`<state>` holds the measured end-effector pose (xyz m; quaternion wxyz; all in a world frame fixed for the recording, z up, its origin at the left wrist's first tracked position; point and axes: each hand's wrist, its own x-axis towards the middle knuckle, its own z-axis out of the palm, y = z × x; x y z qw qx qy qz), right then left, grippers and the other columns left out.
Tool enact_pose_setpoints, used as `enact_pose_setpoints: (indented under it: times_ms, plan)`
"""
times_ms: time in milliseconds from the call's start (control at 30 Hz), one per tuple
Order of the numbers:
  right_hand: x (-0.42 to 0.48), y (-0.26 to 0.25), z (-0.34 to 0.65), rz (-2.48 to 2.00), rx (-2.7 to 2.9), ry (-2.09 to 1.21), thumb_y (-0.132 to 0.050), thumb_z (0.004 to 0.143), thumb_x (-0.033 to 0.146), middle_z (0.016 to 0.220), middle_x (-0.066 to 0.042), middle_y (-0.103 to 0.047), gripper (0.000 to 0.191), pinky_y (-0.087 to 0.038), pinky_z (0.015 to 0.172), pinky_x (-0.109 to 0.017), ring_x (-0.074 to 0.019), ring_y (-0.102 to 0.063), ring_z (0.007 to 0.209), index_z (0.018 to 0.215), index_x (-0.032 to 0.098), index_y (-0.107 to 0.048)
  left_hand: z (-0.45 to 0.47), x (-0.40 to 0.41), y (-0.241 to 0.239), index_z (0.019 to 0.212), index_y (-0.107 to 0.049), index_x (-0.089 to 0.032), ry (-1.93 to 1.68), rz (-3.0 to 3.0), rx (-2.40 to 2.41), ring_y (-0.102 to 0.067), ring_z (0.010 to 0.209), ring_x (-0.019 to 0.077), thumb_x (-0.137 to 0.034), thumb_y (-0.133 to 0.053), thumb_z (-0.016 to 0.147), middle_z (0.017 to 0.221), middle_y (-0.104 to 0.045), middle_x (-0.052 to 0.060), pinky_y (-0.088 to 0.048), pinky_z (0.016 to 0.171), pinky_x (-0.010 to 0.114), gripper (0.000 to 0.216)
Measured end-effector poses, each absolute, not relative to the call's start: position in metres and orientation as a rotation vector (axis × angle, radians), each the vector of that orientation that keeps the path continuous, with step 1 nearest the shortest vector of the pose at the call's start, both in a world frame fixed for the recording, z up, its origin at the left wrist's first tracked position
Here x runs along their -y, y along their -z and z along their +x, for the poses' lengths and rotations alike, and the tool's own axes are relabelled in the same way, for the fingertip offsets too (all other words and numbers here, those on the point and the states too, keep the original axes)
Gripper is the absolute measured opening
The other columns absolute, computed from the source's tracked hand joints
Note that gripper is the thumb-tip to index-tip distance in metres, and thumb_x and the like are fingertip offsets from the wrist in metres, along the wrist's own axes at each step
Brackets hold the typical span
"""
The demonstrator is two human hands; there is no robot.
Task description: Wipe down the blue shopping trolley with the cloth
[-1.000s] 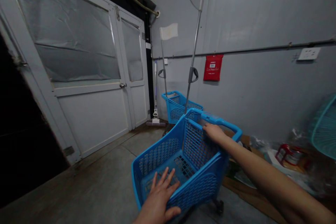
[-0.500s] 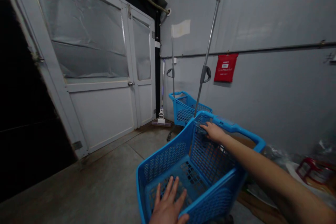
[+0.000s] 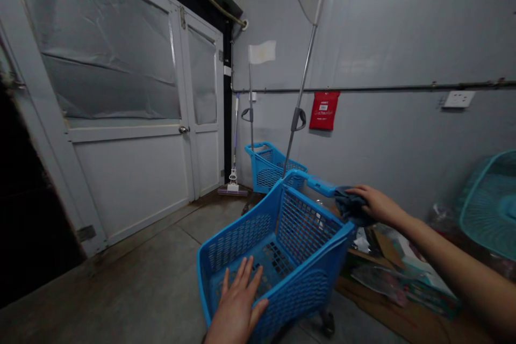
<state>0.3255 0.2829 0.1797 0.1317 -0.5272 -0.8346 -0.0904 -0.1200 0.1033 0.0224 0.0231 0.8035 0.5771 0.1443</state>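
Observation:
A blue plastic shopping cart [image 3: 242, 220] with latticed walls stands in front of me, a tall metal flag pole [image 3: 304, 70] rising from its far corner. My right hand [image 3: 377, 204] is closed on a dark blue cloth [image 3: 349, 203], which lies over the right end of the cart's push handle [image 3: 318, 186]. Low in the view, my left hand [image 3: 239, 301] is at the cart's near end with its fingers spread and nothing in them. Whether its palm rests on the rim is hidden from me.
Behind stands a second blue cart [image 3: 268, 174] with a white flag [image 3: 263, 52]. A mop [image 3: 233, 185] leans in the corner by the white door [image 3: 133, 172]. Cardboard and plastic [image 3: 387, 279] lie on the right, near a teal fan [image 3: 489, 204]. A red pouch [image 3: 324, 111] hangs on the wall.
My right hand has moved with the cloth from inside the cart's back wall to the right end of the handle. My left hand stays spread at the near end. The view has shifted right.

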Motion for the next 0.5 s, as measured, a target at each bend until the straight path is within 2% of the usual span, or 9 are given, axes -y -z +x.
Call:
enact_pose_setpoints:
  times_ms: [133,300,500]
  plan:
    - [-0.268,-0.159,0.338,-1.512,2.318,0.341,-0.051,0.069,0.013,0.135,-0.014,-0.052,0.056,-0.034,0.108,-0.047,-0.0305,-0.047,0.125,0.124,0.017,-0.061,-0.117,-0.106,-0.023,0.144,-0.034,-0.035,-0.444,2.491,-1.799,-0.026,0.142,0.03,-0.048,-0.043,0.094,0.155,-0.026,0.006,-0.023,0.111,0.063,0.053]
    - [-0.224,-0.126,0.256,-1.272,2.485,0.188,-0.052,0.069,0.011,0.126,-0.011,-0.058,0.052,-0.033,0.108,-0.047,-0.0283,-0.046,0.123,0.118,0.022,-0.063,-0.117,-0.107,-0.032,0.145,-0.034,-0.034,-0.405,2.464,-1.784,-0.023,0.142,0.0286,-0.052,-0.038,0.095,0.155,-0.025,0.006,-0.02,0.111,0.063,0.053]
    - [-0.173,-0.102,0.173,-0.977,2.728,-0.017,-0.062,0.061,0.01,0.134,-0.009,-0.051,0.073,-0.032,0.107,-0.048,-0.0294,-0.043,0.125,0.132,0.026,-0.051,-0.127,-0.104,-0.034,0.146,-0.029,-0.034,-0.359,2.456,-1.793,-0.021,0.143,0.0274,-0.055,-0.037,0.094,0.156,-0.021,0.005,-0.021,0.112,0.061,0.057]
